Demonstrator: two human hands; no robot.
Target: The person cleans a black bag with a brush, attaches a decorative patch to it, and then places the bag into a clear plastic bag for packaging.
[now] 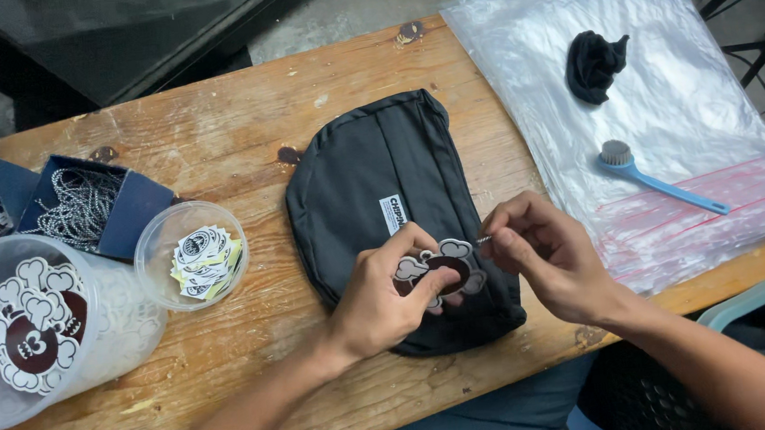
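Your left hand [381, 299] pinches a flat cartoon-shaped charm [443, 265] over the black pouch [381, 196] near the table's [235, 136] front edge. Your right hand [546, 260] fingers clasp its small metal fitting [483, 240]. The charm looks light and fairly stiff; hold it by its edges.
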